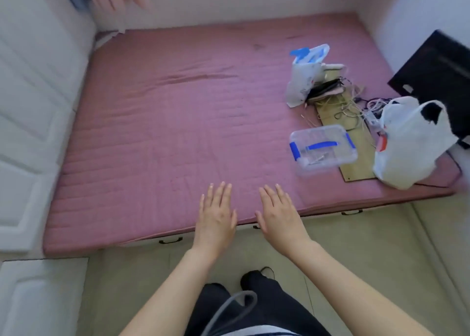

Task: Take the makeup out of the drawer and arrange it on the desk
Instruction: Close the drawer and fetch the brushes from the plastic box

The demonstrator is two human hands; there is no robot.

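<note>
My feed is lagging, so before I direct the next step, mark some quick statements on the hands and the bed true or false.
1. Both hands are empty, fingers straight. True: left hand, right hand.
2. The clear plastic box with blue latches lies on the pink quilted mattress. True.
3. That box's lid is off. False: it is on.
4. The white plastic bag lies left of the hands. False: right.

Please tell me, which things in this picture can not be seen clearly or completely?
- Head view: contents of the white plastic bag, hidden by its own walls.
- Black flat object, cut off by the right edge.
- Small items in the clear box, too small.
- Drawer handles: drawers closed, no makeup visible.
</note>
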